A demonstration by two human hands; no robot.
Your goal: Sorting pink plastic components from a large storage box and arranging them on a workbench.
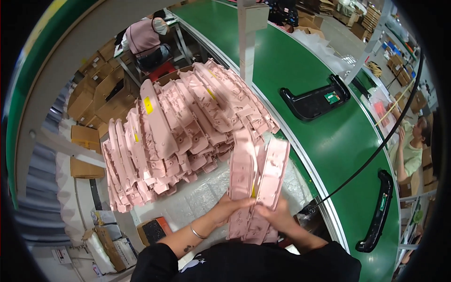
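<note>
The left panel (241,171) and right panel (274,171) stand side by side in front of the person's body, near the right end of the pink pile (176,127) on the tabletop (199,195). Their long axes run away from the body; the left panel points nearly straight ahead, while the right panel's far end leans to the right. Both are pale pink, long and narrow, with raised edges; small bosses and holes mark the right panel, and a yellow sticker (254,190) shows between them. The left hand (230,208) has its grip clamped on the left panel, the right hand (279,215) on the right panel.
</note>
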